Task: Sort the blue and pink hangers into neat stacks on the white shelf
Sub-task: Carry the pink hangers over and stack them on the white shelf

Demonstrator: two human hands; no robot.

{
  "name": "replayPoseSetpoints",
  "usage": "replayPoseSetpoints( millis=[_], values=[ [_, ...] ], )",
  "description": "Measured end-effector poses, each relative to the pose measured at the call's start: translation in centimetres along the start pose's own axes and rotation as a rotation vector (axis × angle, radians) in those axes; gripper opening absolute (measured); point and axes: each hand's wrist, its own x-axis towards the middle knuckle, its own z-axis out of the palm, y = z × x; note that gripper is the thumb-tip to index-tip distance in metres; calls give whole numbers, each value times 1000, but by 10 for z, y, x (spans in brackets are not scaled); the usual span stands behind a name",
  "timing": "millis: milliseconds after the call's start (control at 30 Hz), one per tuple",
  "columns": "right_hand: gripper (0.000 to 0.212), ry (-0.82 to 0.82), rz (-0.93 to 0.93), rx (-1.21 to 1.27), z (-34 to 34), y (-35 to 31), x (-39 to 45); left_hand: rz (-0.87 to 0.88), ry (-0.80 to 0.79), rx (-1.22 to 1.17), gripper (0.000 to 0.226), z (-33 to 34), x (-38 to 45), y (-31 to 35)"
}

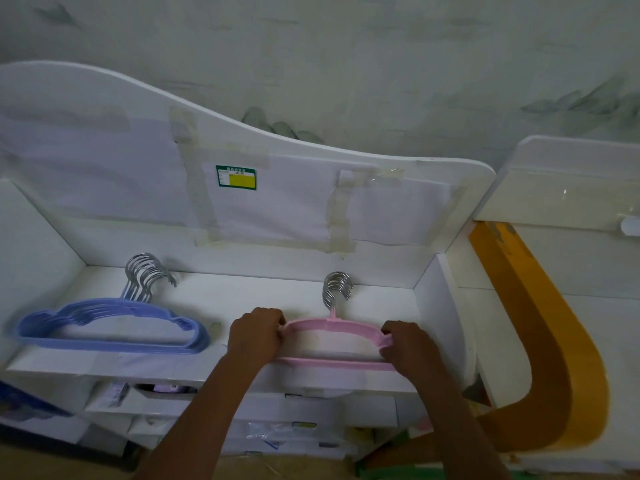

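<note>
The pink stack point(334, 341) lies on the white shelf point(242, 292), at 3 o'clock from the blue stack point(110, 327). Left hand point(254, 336) and right hand point(407, 346) each pinch 1 end; squeeze evenly inward, keeping hooks point(337, 287) nested.

Likely a home bedroom or child's room: white shelf point(242, 292) with curved, paper-taped backboard point(104, 140), painted landscape wallpaper point(346, 64), stacked blue hangers point(110, 327) and pink hangers point(332, 323).
</note>
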Motion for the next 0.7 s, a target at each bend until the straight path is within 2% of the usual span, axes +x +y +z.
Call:
replayPoseSetpoints(
  millis=[100, 167, 267, 367, 700],
  values=[
    [9, 71, 98, 31, 4, 14, -11, -116, -23, -50, 15, 2, -7, -21],
    [8, 103, 176, 34, 2, 11, -14, -174, -14, -83, 20, 3, -10, -26],
    [15, 108, 226, 11, -4, 1, -15, -218, -3, -86, 14, 0, -12, -19],
    [18, 106, 240, -6, -7, -4, -13, -241, -17, -83, 7, -5, -11, -13],
    [20, 129, 270, 22, -6, -3, -19, -258, -98, -76, 6, -9, -9, -13]
  ],
)
